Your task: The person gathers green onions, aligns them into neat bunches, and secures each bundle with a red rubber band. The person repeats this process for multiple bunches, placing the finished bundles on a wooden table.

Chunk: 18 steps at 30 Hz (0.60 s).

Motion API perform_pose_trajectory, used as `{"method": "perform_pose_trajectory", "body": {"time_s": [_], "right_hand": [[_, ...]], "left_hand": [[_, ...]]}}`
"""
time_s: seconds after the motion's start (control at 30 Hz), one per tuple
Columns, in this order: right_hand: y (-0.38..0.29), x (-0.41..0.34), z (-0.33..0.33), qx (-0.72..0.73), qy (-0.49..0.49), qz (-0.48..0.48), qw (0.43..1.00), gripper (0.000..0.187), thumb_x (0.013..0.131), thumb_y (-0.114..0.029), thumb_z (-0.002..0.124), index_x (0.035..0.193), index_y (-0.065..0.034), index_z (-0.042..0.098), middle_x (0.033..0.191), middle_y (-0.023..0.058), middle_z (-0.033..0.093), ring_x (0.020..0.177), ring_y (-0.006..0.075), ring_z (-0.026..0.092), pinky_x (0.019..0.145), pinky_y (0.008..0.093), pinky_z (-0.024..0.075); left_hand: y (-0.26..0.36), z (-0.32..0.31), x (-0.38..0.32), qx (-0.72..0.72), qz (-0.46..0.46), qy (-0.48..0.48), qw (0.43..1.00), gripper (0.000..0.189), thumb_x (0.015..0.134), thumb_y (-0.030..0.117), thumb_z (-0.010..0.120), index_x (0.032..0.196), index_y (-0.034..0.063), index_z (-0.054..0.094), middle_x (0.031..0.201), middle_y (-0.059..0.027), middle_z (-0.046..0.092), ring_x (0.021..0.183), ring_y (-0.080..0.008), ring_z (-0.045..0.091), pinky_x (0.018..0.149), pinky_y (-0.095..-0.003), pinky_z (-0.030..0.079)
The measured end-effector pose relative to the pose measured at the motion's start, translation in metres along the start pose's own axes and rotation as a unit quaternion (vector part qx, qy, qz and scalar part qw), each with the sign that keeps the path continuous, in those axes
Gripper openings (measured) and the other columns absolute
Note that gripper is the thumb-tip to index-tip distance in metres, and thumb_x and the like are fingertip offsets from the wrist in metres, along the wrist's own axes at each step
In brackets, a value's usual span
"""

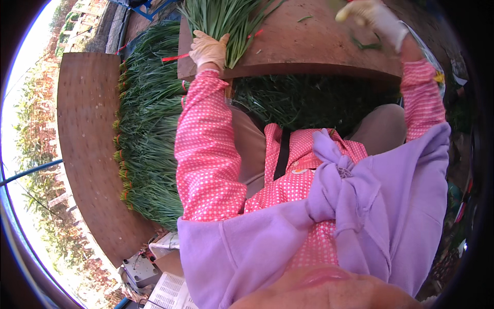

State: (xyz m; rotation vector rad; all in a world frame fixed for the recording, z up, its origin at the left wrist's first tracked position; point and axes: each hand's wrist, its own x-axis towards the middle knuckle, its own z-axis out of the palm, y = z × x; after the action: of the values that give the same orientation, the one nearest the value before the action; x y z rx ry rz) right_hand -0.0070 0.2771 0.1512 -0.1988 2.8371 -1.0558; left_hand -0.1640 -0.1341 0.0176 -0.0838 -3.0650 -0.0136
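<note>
My left hand (208,49), in a pale glove, grips the side of a bunch of long flat green leaves (241,33) near the left end of the wooden board. A red strip (175,58) sticks out to the left from beside this hand, and another bit of red shows at the bunch's right side. My right hand (364,17), gloved and blurred by motion, is raised over the right part of the board (308,42), apart from the bunch. Its fingers are bent; a bit of red shows by them at the picture's top edge, and whether they hold it is unclear.
Many tied green bunches (150,127) lie stacked at the left, beside a brown wooden panel (88,127). Loose leaves (301,100) lie below the board, and scraps (366,44) on it. A metal box (142,270) and a white slotted crate (168,291) stand at the lower left.
</note>
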Motion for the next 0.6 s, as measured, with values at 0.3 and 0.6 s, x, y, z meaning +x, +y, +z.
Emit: {"method": "perform_pose_trajectory", "body": {"time_s": [0.3,0.6], "right_hand": [[0.019,-0.045,0.139,0.254,-0.122,0.126,0.951,0.025,0.098,-0.021,0.061,0.093,-0.0040,0.078,0.076,-0.0017,0.070,0.058,0.0042,0.049,0.049,0.0220,0.0388],[0.013,-0.078,0.164,0.258,-0.094,0.034,0.961,0.025,0.099,-0.022,0.063,0.100,-0.0003,0.076,0.088,0.0018,0.074,0.063,0.0069,0.054,0.057,0.0224,0.0456]], "left_hand": [[0.012,-0.046,-0.056,-0.228,0.180,0.125,0.949,0.042,0.095,0.042,0.070,0.109,0.0027,0.073,0.101,-0.0110,0.074,0.095,-0.0220,0.070,0.086,-0.0337,0.055],[0.083,0.015,-0.170,-0.520,0.157,-0.539,0.644,0.067,0.108,0.056,0.037,0.118,-0.0008,0.071,0.108,-0.0115,0.075,0.096,-0.0184,0.071,0.093,-0.0309,0.054]]}}
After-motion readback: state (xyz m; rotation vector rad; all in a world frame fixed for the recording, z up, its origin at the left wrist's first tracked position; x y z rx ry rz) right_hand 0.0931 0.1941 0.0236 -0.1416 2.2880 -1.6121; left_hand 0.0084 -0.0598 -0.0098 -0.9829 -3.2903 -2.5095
